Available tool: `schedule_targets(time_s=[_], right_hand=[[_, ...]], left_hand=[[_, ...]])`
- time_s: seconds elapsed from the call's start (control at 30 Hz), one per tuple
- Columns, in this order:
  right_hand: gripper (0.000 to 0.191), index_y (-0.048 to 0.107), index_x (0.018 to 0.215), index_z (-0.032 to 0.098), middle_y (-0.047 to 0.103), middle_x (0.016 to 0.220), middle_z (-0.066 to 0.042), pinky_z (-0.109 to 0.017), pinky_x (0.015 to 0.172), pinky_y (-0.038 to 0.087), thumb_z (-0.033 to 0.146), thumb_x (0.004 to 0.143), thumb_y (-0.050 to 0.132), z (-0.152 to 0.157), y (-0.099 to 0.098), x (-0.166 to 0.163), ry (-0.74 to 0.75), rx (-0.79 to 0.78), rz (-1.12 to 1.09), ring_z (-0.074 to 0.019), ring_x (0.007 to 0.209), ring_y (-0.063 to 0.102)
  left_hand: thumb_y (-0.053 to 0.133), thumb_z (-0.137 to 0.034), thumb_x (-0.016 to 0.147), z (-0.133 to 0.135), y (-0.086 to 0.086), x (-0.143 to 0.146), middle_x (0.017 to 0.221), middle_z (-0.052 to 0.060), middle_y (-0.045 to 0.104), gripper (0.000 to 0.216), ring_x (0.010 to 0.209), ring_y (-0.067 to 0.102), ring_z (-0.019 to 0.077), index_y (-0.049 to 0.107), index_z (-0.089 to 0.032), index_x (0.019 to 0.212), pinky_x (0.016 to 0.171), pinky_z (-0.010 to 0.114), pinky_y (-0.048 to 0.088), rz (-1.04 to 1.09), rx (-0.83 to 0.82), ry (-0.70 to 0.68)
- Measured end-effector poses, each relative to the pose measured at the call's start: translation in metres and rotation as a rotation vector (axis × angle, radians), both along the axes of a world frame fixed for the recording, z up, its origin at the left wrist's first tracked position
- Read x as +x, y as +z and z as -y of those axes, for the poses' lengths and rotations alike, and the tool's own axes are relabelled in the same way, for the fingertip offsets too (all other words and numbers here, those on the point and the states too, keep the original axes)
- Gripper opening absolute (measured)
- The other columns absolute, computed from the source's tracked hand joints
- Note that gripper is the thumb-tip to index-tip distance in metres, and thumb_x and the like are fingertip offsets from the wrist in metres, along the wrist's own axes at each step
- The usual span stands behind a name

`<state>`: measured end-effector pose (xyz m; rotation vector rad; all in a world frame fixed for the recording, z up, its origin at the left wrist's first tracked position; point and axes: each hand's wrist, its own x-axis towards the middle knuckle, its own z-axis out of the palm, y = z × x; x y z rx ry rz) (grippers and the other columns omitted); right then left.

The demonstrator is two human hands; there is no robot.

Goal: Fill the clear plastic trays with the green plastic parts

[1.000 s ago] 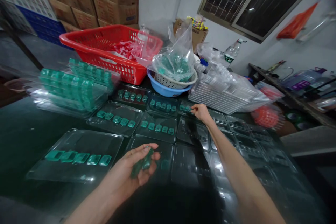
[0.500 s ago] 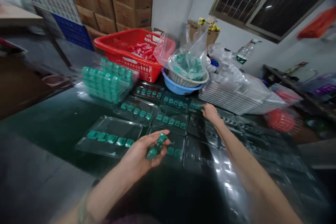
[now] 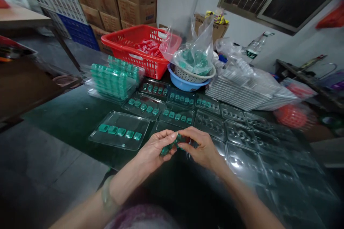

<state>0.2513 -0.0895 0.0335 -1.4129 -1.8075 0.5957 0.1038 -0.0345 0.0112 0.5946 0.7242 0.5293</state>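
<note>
While both hands meet low over the near edge of the dark glossy desk, the left hand cups a cluster of small translucent green plastic pieces, its grip curled closed around them with the thumb lying on top. The right hand touches the same cluster from the other side, its grip narrowed to a pinch of thumb and forefinger on the end piece. The cluster hangs just above a clear plastic blister tray. To its left lies a second clear tray with five green pieces in a row. Farther back stand more filled trays, a red plastic mesh basket and a blue bowl holding a white perforated basket with a bagful of green pieces.
</note>
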Motion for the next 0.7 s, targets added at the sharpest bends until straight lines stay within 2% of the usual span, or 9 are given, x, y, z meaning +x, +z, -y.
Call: schedule_targets(time_s=[0.2,0.33,0.47,0.6,0.7], right_hand=[[0.025,0.058,0.097,0.024,0.057,0.084,-0.003,-0.026,0.067,0.043,0.016,0.075,0.052,0.014,-0.013,-0.002,-0.100,0.009,-0.023,-0.0134,0.074,0.053],[0.020,0.062,0.092,0.024,0.056,0.087,-0.003,-0.026,0.066,0.043,0.019,0.074,0.054,0.021,-0.021,-0.002,-0.146,0.040,-0.115,-0.0132,0.076,0.053],[0.022,0.062,0.093,0.025,0.055,0.084,-0.002,-0.024,0.058,0.042,0.018,0.072,0.057,0.023,-0.023,0.004,-0.221,0.075,-0.228,-0.0107,0.067,0.052],[0.019,0.062,0.089,0.023,0.056,0.083,-0.002,-0.025,0.058,0.042,0.017,0.072,0.058,0.024,-0.021,0.006,-0.278,0.065,-0.322,-0.0112,0.068,0.052],[0.015,0.062,0.085,0.022,0.056,0.084,-0.002,-0.025,0.058,0.042,0.017,0.071,0.059,0.025,-0.020,0.002,-0.310,0.099,-0.318,-0.0118,0.070,0.053]], left_hand=[[0.065,-0.030,0.064,0.011,0.001,0.010,0.064,-0.003,0.050,0.019,0.052,0.048,0.0042,0.054,-0.015,0.070,0.046,0.014,0.035,-0.033,0.009,0.013],[0.060,-0.035,0.067,0.015,0.000,0.014,0.063,-0.003,0.047,0.022,0.050,0.047,0.0043,0.052,-0.015,0.069,0.043,0.013,0.032,-0.055,0.076,0.009],[0.052,-0.036,0.074,0.021,0.001,0.018,0.060,-0.003,0.046,0.019,0.046,0.043,0.0054,0.054,-0.018,0.081,0.034,0.014,0.024,-0.027,0.266,-0.004],[0.049,-0.032,0.077,0.027,0.000,0.021,0.055,-0.003,0.046,0.024,0.045,0.041,0.0074,0.052,-0.019,0.096,0.034,0.016,0.025,-0.023,0.452,0.012],[0.050,-0.032,0.077,0.028,-0.005,0.021,0.048,-0.005,0.043,0.023,0.041,0.038,0.0063,0.052,-0.018,0.095,0.035,0.017,0.025,-0.106,0.580,0.035]])
